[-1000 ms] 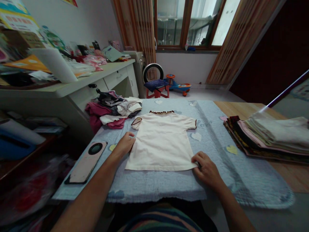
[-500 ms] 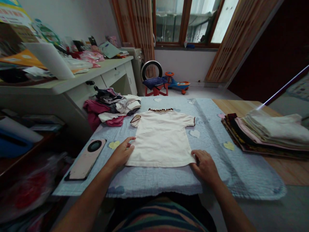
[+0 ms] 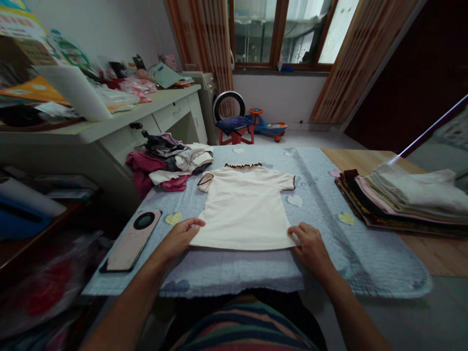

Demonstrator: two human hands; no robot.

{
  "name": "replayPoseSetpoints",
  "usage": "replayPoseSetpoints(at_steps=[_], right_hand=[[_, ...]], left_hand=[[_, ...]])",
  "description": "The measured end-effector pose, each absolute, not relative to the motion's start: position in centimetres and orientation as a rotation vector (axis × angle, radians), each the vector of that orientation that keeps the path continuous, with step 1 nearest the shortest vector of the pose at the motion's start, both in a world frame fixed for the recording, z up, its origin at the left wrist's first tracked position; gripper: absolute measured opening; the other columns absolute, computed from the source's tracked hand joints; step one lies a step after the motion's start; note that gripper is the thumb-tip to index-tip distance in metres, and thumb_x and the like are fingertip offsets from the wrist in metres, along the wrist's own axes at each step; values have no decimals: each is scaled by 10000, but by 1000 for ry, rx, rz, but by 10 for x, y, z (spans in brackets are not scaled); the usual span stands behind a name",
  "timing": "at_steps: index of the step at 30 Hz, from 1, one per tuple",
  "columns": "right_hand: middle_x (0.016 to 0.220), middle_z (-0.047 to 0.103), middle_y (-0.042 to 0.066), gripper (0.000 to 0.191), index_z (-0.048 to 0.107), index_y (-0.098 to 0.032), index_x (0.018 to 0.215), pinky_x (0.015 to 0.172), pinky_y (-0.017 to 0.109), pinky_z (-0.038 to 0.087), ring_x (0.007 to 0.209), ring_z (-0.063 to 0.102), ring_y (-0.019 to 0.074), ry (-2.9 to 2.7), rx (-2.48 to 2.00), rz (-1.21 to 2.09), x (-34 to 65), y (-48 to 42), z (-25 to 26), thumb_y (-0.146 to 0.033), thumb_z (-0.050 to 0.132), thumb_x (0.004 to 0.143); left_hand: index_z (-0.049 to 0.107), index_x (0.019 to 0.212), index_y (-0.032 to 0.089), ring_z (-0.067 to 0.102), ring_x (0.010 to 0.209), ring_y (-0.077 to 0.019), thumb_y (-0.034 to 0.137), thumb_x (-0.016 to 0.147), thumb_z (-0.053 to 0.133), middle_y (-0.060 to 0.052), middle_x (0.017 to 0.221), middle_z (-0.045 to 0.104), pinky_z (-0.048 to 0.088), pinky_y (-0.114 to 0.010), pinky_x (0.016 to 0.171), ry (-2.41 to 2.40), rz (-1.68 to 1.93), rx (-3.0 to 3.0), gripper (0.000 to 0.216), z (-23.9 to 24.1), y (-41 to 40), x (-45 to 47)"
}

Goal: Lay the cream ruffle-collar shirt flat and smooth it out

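A cream short-sleeved shirt (image 3: 245, 204) with a dark frilled collar lies flat on the light blue quilted cloth (image 3: 321, 214). My left hand (image 3: 180, 238) pinches the shirt's near left hem corner. My right hand (image 3: 310, 246) grips the near right hem corner, its fingers curled onto the fabric. Both hands rest at the hem on the cloth.
A pink phone (image 3: 130, 240) lies left of my left hand. Unfolded clothes (image 3: 171, 163) are heaped at the far left; a stack of folded clothes (image 3: 405, 202) sits right. A white desk (image 3: 109, 131), a red stool (image 3: 236, 130) and a toy car (image 3: 268, 127) stand beyond.
My left hand slid down the shirt's left edge from mid-height to the hem corner. My right hand stayed at the right hem corner.
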State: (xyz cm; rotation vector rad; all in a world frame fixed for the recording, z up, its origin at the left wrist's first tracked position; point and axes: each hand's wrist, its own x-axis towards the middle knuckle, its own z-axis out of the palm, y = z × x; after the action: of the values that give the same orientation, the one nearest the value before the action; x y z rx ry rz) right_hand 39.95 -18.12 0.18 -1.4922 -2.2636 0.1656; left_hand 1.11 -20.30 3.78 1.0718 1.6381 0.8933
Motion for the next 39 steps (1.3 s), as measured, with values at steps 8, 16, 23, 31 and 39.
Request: replayPoseSetpoints(at_steps=[8,16,23,31,39], right_hand=[[975,588,64,352,630,-198,950,820,308,457,904,584,201,-2079,-1445,449,396,-160,12,-64,448,680],[894,655,54,195,673,-185,896,751,306,459,821,604,201,-2119,-1644,655,403,-138,13,-238,544,760],[1127,597,130,338,633,-169,1112,918,414,433,1057,543,285,-2093,-1519,153,378,-150,20,-251,600,786],[1286,602,82,301,639,-239,1113,1126,530,171,1250,440,308,-2448,-1414,114,340,-175,24,-297,628,817],[1208,657,63,239,640,-240,1064,1132,521,145,1200,490,272,-2466,-1493,165,341,-169,25,-243,579,833]], left_hand=[[651,1002,123,442,402,-35,176,762,699,29,658,575,294,-127,360,1296,1113,621,251,43,-191,8],[546,1188,174,677,1035,-190,90,816,622,-118,1180,656,565,-283,816,1209,1330,537,389,39,-183,27],[587,1202,228,587,1129,-228,169,831,596,-73,1190,629,477,-423,998,1605,1134,1877,376,22,-189,51],[651,1064,194,567,1117,-255,73,863,555,-92,1164,659,472,-420,957,1497,425,2643,254,26,-168,83],[685,895,178,621,971,-226,184,918,561,-83,987,705,470,-363,877,1429,433,2646,127,25,-139,87]])
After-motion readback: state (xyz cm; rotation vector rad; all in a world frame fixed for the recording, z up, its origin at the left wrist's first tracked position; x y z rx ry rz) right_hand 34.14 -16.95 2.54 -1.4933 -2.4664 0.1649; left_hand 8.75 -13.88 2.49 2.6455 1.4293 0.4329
